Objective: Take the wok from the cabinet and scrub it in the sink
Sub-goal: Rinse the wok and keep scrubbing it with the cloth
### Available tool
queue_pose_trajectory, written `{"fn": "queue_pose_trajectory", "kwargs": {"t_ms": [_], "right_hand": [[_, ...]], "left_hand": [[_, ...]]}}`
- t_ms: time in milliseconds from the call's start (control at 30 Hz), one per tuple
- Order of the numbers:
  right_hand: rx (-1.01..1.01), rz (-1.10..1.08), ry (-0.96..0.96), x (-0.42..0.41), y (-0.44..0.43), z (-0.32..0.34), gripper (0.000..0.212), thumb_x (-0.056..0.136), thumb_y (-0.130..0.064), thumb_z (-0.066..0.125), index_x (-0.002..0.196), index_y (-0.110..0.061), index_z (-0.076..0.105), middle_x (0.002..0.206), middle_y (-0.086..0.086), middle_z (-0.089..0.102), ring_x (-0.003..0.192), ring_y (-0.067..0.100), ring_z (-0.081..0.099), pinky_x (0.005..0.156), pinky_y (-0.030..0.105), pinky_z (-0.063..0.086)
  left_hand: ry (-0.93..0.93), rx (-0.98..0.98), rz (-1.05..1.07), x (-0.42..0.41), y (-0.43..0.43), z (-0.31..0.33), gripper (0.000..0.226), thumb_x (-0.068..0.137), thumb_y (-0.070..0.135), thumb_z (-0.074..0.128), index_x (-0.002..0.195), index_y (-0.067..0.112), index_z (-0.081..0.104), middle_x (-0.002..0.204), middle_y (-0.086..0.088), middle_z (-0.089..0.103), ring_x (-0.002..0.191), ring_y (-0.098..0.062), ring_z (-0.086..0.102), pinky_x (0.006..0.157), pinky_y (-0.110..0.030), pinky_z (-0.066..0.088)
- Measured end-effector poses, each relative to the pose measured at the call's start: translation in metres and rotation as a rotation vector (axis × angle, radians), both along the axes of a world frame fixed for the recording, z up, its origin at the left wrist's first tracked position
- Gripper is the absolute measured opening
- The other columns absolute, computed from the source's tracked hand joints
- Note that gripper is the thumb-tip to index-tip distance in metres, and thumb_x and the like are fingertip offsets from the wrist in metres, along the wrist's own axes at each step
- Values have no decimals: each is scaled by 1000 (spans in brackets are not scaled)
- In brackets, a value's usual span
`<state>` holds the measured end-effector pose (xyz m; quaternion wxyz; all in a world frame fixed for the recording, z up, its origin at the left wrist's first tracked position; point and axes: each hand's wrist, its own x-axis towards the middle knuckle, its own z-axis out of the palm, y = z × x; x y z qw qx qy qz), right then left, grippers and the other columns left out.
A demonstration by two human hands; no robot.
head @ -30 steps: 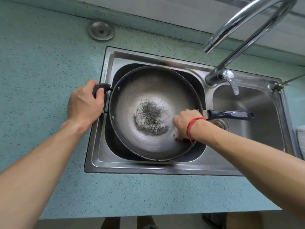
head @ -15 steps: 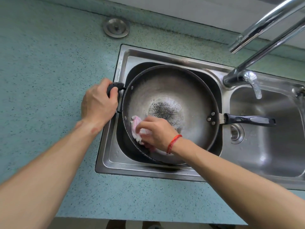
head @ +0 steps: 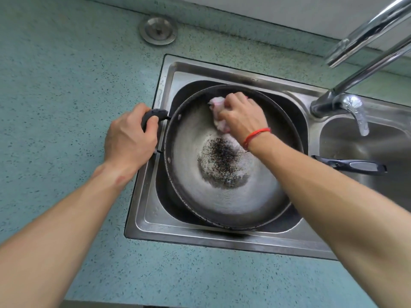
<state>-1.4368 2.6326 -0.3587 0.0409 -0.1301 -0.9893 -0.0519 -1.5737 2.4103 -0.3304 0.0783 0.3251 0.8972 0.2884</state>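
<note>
Right hand (head: 240, 117) gripping cloth (head: 217, 102) moved up the wok (head: 222, 196)

Wok (head: 226, 196) in sink (head: 155, 221), left hand (head: 129, 138) gripping side handle (head: 153, 114), right hand (head: 240, 118) pressing cloth (head: 216, 103) inside

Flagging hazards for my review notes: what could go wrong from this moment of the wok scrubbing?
The wok fills the basin, steadied only by the left hand on its small handle; hard scrubbing might rock it. The right hand works the cloth on the far wall, so the dark centre patch may get missed.
</note>
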Motion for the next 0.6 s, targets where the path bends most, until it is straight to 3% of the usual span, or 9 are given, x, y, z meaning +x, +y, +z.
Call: {"fn": "queue_pose_trajectory", "kwargs": {"t_ms": [133, 233, 300, 400, 467, 600], "right_hand": [[236, -92, -194, 37, 12, 14, 13, 77, -13, 69, 87, -6, 66, 80, 13, 60, 80, 32, 58, 70, 39, 46], [262, -205, -583, 68, -4, 30, 30, 90, -21, 51, 118, -15, 61, 110, 9, 59, 105, 30, 51, 89, 41, 40], [223, -245, -792, 84, -18, 38, 39, 91, -25, 49, 128, -17, 55, 124, 9, 54, 114, 30, 46, 95, 44, 40], [90, -229, -972, 98, -40, 46, 46, 86, -38, 59, 129, -23, 55, 128, 9, 52, 116, 32, 45, 94, 48, 43], [-65, -219, -1039, 104, -54, 53, 40, 90, -42, 52, 127, -26, 54, 127, 9, 53, 116, 33, 46, 93, 47, 44], [-416, -176, -945, 106, -89, 59, 23, 93, -30, 52, 114, -22, 55, 105, -1, 59, 105, 29, 57, 82, 36, 49]], "left_hand": [[-7, -9, -2, 0, -1, 2, 25, 100, 32, 46, 94, 10, 58, 76, -10, 62, 72, -33, 54, 64, -41, 44], [-18, -12, -2, 0, 0, 4, 25, 100, 32, 46, 96, 10, 58, 77, -11, 62, 72, -32, 53, 63, -38, 40], [-22, -11, 2, 0, -1, 4, 25, 99, 32, 46, 96, 11, 59, 78, -12, 63, 73, -33, 54, 64, -40, 44], [-31, -17, 2, 1, -1, 5, 26, 100, 33, 46, 95, 11, 58, 77, -12, 62, 73, -34, 55, 62, -41, 45], [-30, -17, -1, 1, -1, 5, 26, 100, 33, 46, 93, 10, 57, 76, -13, 61, 72, -34, 54, 60, -39, 42], [-17, -16, 4, 0, -1, 4, 24, 100, 31, 47, 96, 10, 58, 78, -13, 60, 72, -32, 52, 61, -36, 35]]}}
